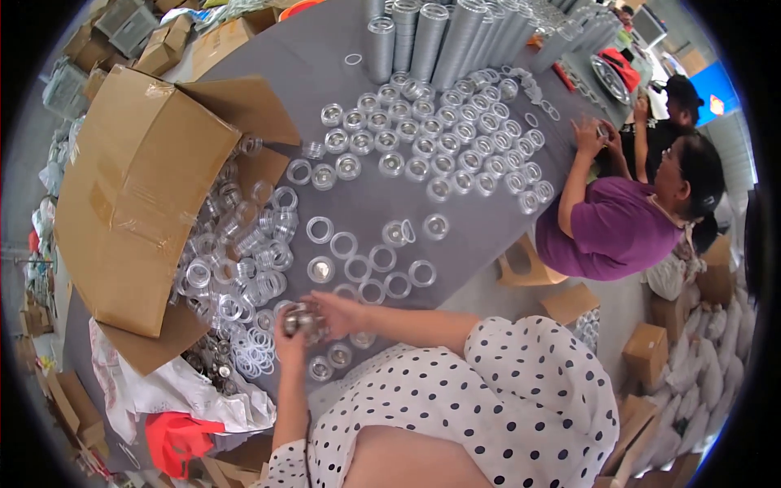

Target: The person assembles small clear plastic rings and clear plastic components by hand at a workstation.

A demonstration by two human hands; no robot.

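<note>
My left hand [290,340] is closed around a small cluster of shiny round metal pieces [303,322] near the table's front edge. From the right, my right hand [337,314] meets the cluster, its fingers curled against the pieces and partly hidden by them. Just beyond my hands lie several loose clear plastic rings [357,268] and a ring with a metal centre [320,269]. Close to my body sit more round pieces with metal centres [339,355]. Left of my left hand is a heap of thin white rings [254,355].
A tipped cardboard box [146,187] spills clear plastic rings [244,244] onto the grey table [277,57]. Rows of assembled round pieces [423,146] cover the middle, with tall stacks [429,41] behind. At right, a person in purple [610,220] works beside another person [671,114].
</note>
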